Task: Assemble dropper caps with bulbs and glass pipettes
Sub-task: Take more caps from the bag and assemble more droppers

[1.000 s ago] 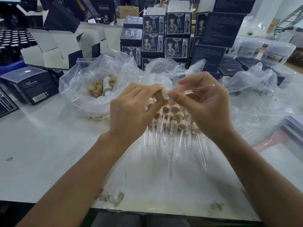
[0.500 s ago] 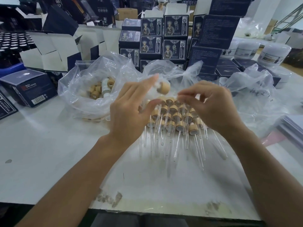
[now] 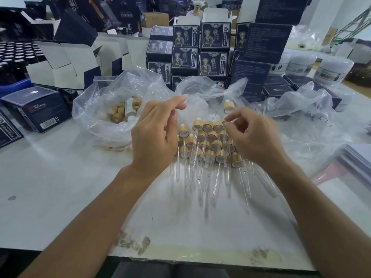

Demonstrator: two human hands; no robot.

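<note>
Nearest the viewer, two bare forearms reach forward over a white bench (image 3: 60, 177), its near edge chipped and stained. The left hand (image 3: 154, 137) is raised above the bench with thumb and forefinger extended forward and the other fingers loosely curled; nothing is visible in its grasp. The right hand (image 3: 253, 137) has its fingers bent inward with the tips drawn together. It appears to pinch a clear glass pipette (image 3: 224, 135) that runs down from the fingertips, though blur leaves this uncertain.

Between and just beyond the hands lies a cluster of assembled droppers (image 3: 208, 143) in rows on the bench: wood-coloured caps with white bulbs, glass tubes pointing toward the viewer. One separate cap (image 3: 228, 106) with a white bulb sits just beyond the right hand's fingertips; whether it rests on plastic or is in the air cannot be told.

Beyond the left hand stands an open clear plastic bag (image 3: 96, 117) containing loose wood-coloured caps (image 3: 118, 113). Beyond the right hand lies more crumpled clear plastic (image 3: 301, 117).

Further back are stacked dark blue printed cartons (image 3: 212, 61), open white-lined boxes (image 3: 66, 65) to the left and white jars (image 3: 333, 69) to the right.
</note>
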